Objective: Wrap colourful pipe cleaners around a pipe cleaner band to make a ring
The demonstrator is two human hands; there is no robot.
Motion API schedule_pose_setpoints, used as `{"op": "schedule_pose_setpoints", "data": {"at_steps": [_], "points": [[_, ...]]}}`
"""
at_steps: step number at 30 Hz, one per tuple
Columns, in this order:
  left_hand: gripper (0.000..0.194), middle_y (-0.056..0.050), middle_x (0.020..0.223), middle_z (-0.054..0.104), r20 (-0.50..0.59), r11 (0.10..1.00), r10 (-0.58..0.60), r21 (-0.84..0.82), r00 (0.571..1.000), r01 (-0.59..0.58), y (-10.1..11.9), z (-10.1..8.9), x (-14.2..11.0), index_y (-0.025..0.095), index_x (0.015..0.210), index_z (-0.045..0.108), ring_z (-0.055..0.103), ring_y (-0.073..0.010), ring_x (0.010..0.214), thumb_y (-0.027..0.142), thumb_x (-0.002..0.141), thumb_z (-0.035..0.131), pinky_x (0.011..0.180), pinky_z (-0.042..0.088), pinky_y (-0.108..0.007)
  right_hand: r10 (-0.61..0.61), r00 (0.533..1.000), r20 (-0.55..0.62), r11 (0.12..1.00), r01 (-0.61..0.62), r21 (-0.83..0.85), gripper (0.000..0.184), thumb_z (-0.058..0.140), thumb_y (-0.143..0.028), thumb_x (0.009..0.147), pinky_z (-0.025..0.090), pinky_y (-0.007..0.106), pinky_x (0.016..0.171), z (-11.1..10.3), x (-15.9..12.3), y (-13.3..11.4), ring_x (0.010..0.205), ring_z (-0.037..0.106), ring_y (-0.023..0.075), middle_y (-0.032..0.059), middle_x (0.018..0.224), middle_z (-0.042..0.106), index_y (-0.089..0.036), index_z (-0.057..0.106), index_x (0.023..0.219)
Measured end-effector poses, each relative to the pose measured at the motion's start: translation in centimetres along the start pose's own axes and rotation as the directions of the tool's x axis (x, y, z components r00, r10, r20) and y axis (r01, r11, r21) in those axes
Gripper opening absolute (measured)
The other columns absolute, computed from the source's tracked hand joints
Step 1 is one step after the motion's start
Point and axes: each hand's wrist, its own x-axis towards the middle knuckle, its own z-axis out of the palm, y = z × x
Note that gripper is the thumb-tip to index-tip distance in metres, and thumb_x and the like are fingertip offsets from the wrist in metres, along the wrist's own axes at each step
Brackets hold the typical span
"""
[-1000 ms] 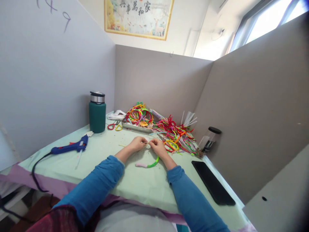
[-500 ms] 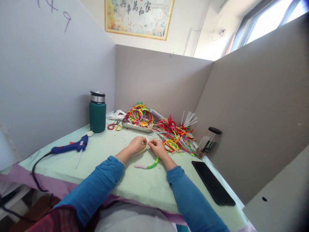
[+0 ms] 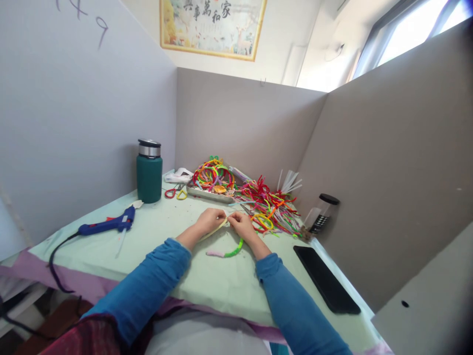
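Observation:
My left hand (image 3: 208,222) is closed in a pinch on a pale yellow pipe cleaner (image 3: 214,231), whose length trails down toward the near left. Close beside it, my right hand (image 3: 241,223) pinches at the same spot, its fingertips almost meeting the left ones. From beneath the right hand curves a thin hoop (image 3: 233,252) wrapped in bright green, with a pale pink end resting on or just above the table. What lies exactly between the fingertips is small and partly covered; the hoop's upper part is hidden by the right hand.
Beyond my hands, a metal tray (image 3: 210,196) holds colourful hoops, beside a pile of pipe cleaners (image 3: 269,202). Scissors (image 3: 175,193) lie left of the tray. A blue glue gun (image 3: 107,226), green bottle (image 3: 149,178), black phone-like slab (image 3: 325,278) and clear jar (image 3: 323,214) surround the workspace.
My hands have shifted very slightly at the fingertips. The pale yellow pipe cleaner now runs straighter and shows more clearly beside the left hand. The hoop stays in place.

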Motion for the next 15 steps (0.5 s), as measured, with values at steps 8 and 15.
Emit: {"op": "schedule_pose_setpoints", "data": {"at_steps": [8,15], "points": [[0.028,-0.002,0.065,0.067,0.039,0.995,-0.017,-0.1,0.999,0.021,0.01,-0.25,-0.05,0.015,0.077,0.073,0.054,-0.0135,0.062,0.033,0.08,0.052,0.057,0.032,-0.021,-0.013,1.0,-0.012,1.0,0.012,-0.003,0.017,0.056,-0.034,0.077,0.041,0.026,0.056,-0.04,-0.06,-0.02,0.056,0.051,0.0145,-0.0017,0.056,0.055,-0.02,0.06,0.068],[0.037,-0.001,0.055,0.06,0.056,0.979,-0.058,-0.192,0.997,0.068,0.23,-0.36,0.04,0.015,0.063,0.069,0.05,-0.0117,0.052,0.042,0.081,0.051,0.053,0.031,-0.022,-0.019,1.0,-0.004,1.0,0.019,-0.004,0.016,0.056,-0.034,0.077,0.04,0.026,0.056,-0.14,-0.14,-0.21,0.056,0.051,0.0146,-0.0018,0.056,0.055,-0.02,0.059,0.069]]}}
